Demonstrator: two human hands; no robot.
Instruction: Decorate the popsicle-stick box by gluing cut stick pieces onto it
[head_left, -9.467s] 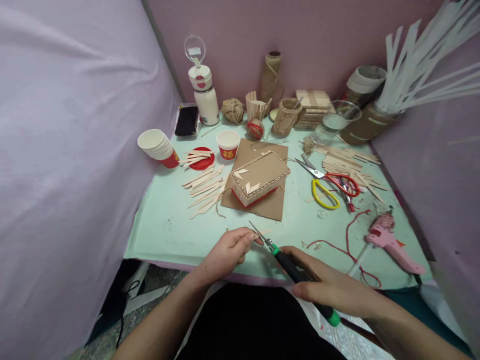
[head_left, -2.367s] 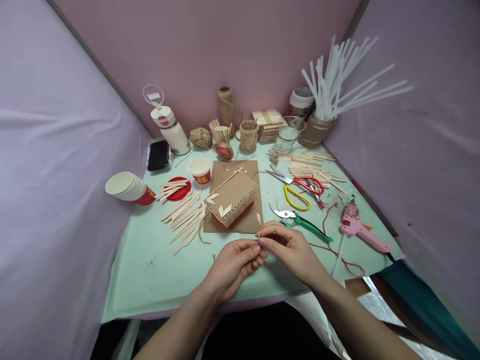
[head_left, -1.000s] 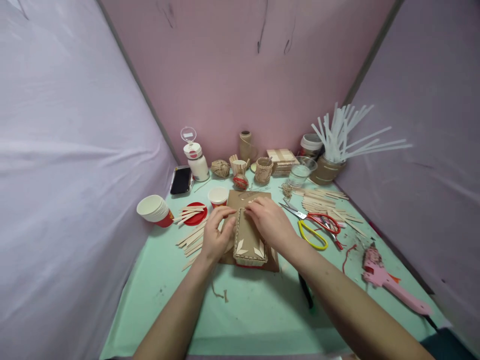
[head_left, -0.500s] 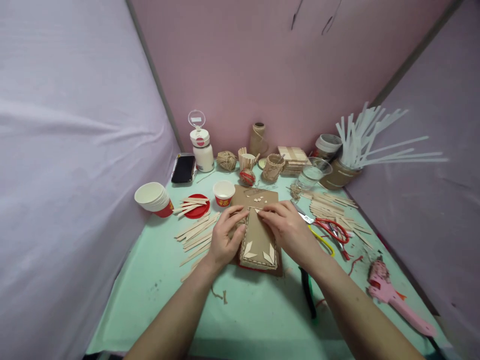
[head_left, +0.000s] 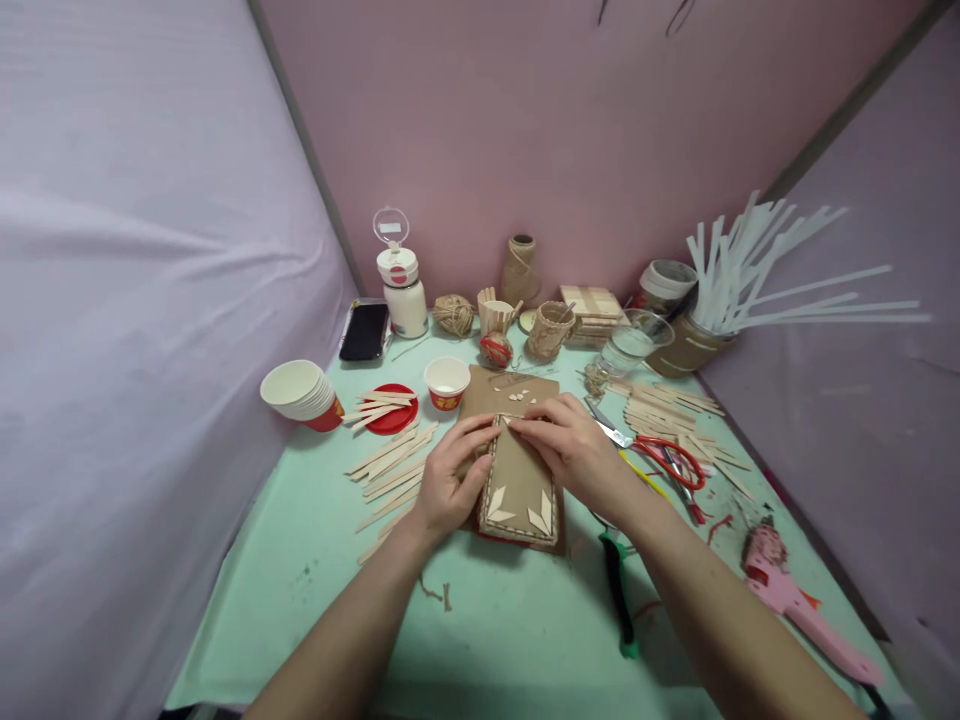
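A flat cardboard box [head_left: 520, 478] with braided twine along its edges lies on a brown cardboard sheet [head_left: 477, 392]. Pale diamond-shaped wood pieces [head_left: 540, 521] sit in its two near corners. My left hand [head_left: 453, 478] holds the box's left edge, fingers at the far corner and thumb lower on the side. At the far end, the closed fingertips of my right hand [head_left: 576, 448] press on a small wood piece [head_left: 507, 421], which they partly cover. Beyond the box, several loose wood chips [head_left: 523, 397] lie on the sheet.
Wooden sticks [head_left: 390, 478] and a white paper cup [head_left: 448, 378] lie to the left. Right are red-handled scissors [head_left: 667, 455], green-black pliers [head_left: 618, 595] and a pink glue gun [head_left: 806, 610]. Twine, a bottle [head_left: 405, 300] and a water cup [head_left: 630, 345] line the back.
The camera view has shifted slightly. Both hands stay at the box's far end, with the right fingertips moved a little left over the small wood piece.
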